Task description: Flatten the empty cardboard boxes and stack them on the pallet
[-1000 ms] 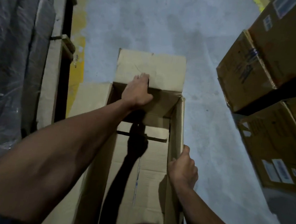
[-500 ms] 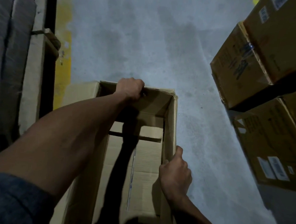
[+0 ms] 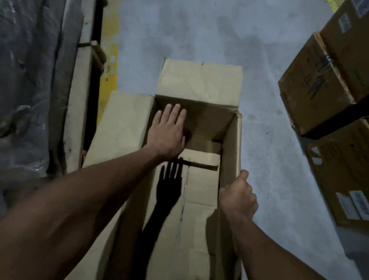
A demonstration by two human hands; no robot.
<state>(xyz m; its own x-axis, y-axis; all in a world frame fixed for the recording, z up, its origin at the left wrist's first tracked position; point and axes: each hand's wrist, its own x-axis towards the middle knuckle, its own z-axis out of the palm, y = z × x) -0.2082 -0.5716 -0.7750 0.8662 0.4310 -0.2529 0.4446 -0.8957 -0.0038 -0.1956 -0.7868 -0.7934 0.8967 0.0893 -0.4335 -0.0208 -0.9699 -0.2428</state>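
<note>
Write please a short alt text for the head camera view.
A person's left hand presses flat inside an open cardboard box on a concrete floor, while the right hand grips its right wall. Closed boxes are stacked at right.

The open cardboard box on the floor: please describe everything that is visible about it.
The open cardboard box is plain brown, creased corrugated board, standing upright on the grey concrete floor. Its far and left top flaps are folded outward. Inside, the bottom flaps show a taped seam. The left hand reaches flat-fingered toward its far wall; the right hand grips its right wall.
</note>
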